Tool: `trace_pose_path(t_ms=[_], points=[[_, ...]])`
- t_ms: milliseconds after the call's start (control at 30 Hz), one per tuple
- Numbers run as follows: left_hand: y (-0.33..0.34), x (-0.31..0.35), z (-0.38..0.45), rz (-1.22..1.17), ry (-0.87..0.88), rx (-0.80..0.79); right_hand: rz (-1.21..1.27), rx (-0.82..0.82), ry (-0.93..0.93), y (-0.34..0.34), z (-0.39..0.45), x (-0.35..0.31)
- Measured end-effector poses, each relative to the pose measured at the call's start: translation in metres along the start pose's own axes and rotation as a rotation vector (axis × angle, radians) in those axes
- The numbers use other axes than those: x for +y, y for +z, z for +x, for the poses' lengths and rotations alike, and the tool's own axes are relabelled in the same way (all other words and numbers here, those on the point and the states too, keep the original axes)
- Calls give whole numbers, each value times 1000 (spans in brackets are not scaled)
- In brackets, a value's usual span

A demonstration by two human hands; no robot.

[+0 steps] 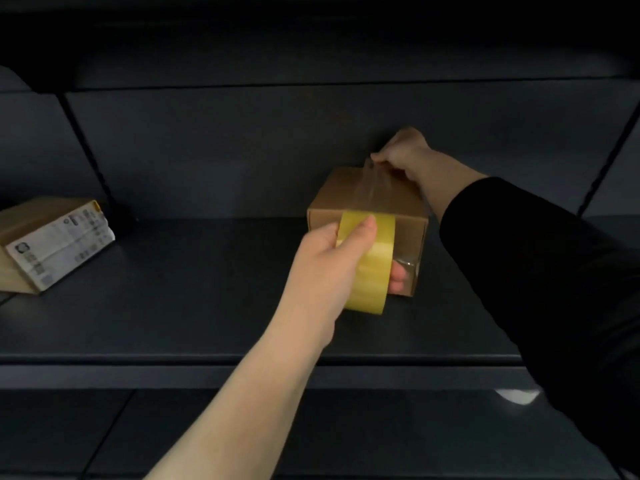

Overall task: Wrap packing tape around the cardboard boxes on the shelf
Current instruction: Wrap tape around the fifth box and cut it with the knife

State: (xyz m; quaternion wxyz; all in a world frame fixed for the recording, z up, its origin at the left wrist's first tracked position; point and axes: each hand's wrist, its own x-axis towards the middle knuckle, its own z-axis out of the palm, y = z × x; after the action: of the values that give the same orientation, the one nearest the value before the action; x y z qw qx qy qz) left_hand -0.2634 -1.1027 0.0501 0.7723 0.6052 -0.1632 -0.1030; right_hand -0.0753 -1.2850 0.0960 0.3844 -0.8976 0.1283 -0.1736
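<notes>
A small brown cardboard box [341, 194] stands on the dark shelf [207, 306], right of centre. My left hand [332, 258] grips a yellow roll of packing tape [370, 265] in front of the box's near face. A clear strip of tape [375, 183] runs from the roll up over the box's top. My right hand [405, 152] pinches the strip's free end above the far top edge of the box, its black sleeve reaching in from the right.
A second cardboard box [45, 237] with a white printed label lies tilted at the shelf's far left. The shelf's back panel [242, 143] rises right behind the small box. An upper shelf overhangs the space. The front lip [207, 372] runs across below my arms.
</notes>
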Motion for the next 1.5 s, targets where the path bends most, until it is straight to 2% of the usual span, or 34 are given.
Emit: trace_pose_path(t_ms=[267, 533, 767, 833, 933, 1033, 1300, 1400, 1467, 1500], points=[[-4, -2, 3, 20, 14, -14, -192, -35, -44, 4, 8, -1], [-7, -8, -1, 15, 23, -35, -447, 30, -83, 9, 6, -3], [-11, -8, -1, 23, 17, -33, -376, 33, -4, 14, 12, -1], [-12, -9, 0, 26, 12, -36, -434, 62, -43, 14, 12, -1], [-11, -8, -2, 26, 7, -36, -520, 113, -205, 13, 9, -2], [-10, -6, -5, 46, 13, -35, -514, 44, -287, 14, 9, -4], [-1, -5, -18, 42, 44, -73, -496, -245, -304, 23, 2, -8], [2, -4, -19, 68, 47, -57, -300, -210, -297, 13, -4, -9], [4, -4, -18, 90, 55, -47, -169, -130, -418, -4, -20, -10], [6, -4, -17, 102, 60, -45, -142, -150, -497, -15, -32, -10]])
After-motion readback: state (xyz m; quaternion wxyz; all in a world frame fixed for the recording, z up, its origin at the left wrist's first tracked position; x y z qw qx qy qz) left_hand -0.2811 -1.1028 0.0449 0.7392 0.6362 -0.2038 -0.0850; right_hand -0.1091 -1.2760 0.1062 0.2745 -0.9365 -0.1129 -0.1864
